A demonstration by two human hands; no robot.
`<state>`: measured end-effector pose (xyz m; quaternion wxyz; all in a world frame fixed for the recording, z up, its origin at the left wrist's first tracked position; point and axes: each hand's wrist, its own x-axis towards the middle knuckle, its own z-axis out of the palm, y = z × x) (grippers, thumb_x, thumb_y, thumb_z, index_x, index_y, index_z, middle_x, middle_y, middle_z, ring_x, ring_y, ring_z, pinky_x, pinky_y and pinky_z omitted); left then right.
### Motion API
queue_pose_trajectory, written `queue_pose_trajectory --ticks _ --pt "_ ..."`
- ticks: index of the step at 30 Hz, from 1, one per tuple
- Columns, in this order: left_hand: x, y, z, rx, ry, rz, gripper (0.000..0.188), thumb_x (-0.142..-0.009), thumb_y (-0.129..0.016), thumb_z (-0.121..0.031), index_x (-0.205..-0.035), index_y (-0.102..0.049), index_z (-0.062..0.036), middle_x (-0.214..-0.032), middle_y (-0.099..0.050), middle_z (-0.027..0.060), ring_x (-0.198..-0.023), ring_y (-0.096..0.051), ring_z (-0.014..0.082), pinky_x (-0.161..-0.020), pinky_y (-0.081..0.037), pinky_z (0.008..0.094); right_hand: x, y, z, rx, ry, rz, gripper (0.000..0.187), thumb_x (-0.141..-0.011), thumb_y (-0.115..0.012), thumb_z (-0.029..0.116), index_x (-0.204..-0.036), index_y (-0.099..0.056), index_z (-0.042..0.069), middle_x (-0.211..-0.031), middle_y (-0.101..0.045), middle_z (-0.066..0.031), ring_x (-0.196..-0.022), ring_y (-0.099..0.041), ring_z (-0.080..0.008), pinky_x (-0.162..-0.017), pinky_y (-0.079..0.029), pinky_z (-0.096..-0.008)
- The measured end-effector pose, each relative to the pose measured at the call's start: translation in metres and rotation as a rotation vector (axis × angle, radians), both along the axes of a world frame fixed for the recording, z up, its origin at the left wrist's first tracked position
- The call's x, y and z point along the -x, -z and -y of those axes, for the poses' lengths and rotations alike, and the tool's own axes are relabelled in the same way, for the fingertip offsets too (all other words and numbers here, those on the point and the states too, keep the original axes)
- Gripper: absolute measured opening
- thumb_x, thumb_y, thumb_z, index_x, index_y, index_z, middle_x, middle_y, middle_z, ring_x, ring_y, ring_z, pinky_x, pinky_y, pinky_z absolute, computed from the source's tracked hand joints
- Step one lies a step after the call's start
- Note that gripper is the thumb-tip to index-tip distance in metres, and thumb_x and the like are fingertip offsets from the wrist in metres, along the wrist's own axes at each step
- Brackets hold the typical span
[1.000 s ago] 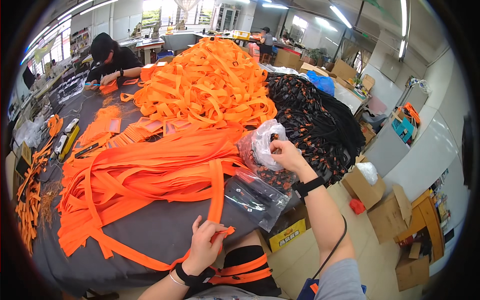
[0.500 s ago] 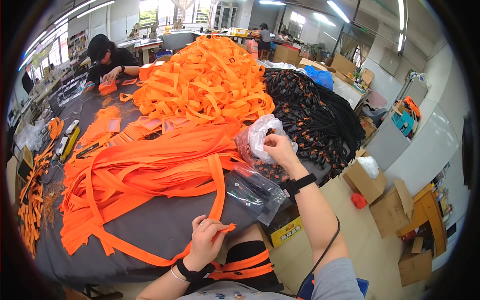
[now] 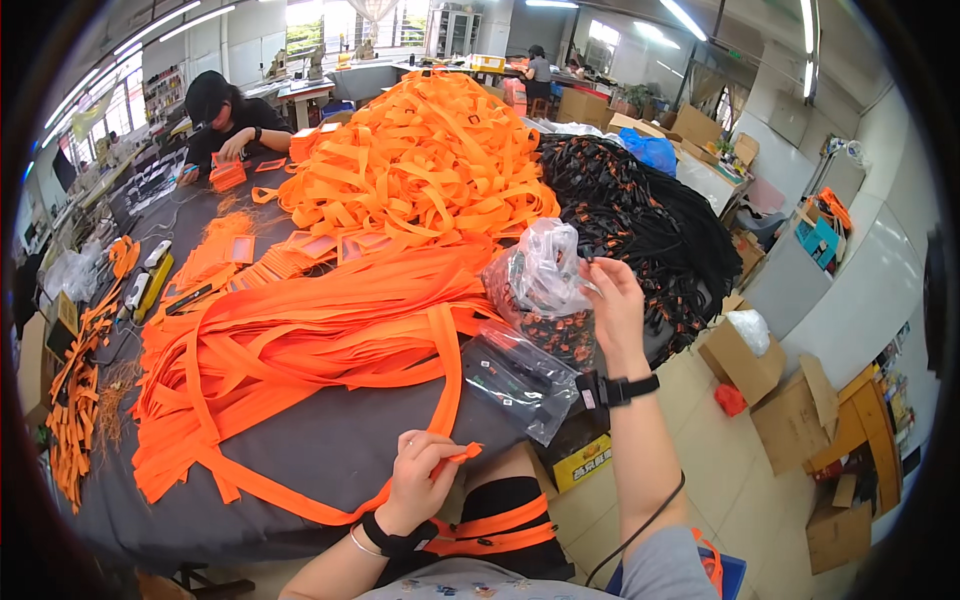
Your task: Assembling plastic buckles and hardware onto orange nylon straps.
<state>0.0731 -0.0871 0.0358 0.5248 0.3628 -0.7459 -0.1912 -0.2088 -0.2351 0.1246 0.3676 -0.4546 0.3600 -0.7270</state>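
My left hand [image 3: 418, 482] is closed around the end of an orange webbing strap [image 3: 447, 372], near the table's front edge. That strap loops back onto a flat bundle of orange straps [image 3: 290, 335]. My right hand [image 3: 616, 305] is raised, thumb and fingertips pinched on a small dark piece [image 3: 587, 264] whose kind I cannot make out. Just left of it stands a clear plastic bag [image 3: 547, 262], its crumpled mouth upward, with small black and orange parts inside. In front of the bag lies a flat clear plastic pouch [image 3: 520, 382] with dark contents.
Behind the bundle rises a heap of orange straps [image 3: 410, 165]; black cords with orange bits [image 3: 640, 215] pile beside it. A co-worker [image 3: 225, 125] handles orange pieces at the far left. Cutters [image 3: 150, 280] lie on the left. Cardboard boxes [image 3: 742, 352] stand on the floor at right.
My right hand has moved from the bag's mouth to the right, pinching a small dark piece. The left hand keeps its hold on the strap. The view has shifted slightly.
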Motion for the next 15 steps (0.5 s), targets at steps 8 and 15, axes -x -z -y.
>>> queue_pose_trajectory --ticks 8,15 --pt "0.017 -0.019 -0.011 -0.17 -0.015 -0.183 0.015 -0.075 -0.062 0.008 -0.087 -0.062 -0.0006 -0.08 -0.06 0.0108 -0.069 -0.057 0.0232 -0.06 -0.043 0.0286 -0.031 0.035 -0.113 -0.145 -0.325 0.122 0.018 -0.091 -0.055 0.004 -0.107 -0.061 -0.001 -0.101 -0.063 -0.0074 -0.092 -0.06 -0.0146 -0.08 -0.049 -0.0286" --pt "0.025 -0.017 -0.012 -0.558 0.135 -0.502 0.006 -0.084 -0.062 0.001 -0.09 -0.061 0.001 -0.086 -0.055 0.0011 -0.065 -0.047 0.0035 -0.056 -0.036 0.0175 -0.076 0.06 -0.153 -0.368 -0.662 0.344 0.02 -0.094 -0.053 0.009 -0.11 -0.058 -0.001 -0.089 -0.06 -0.0072 -0.084 -0.06 -0.0156 -0.077 -0.05 -0.0301"
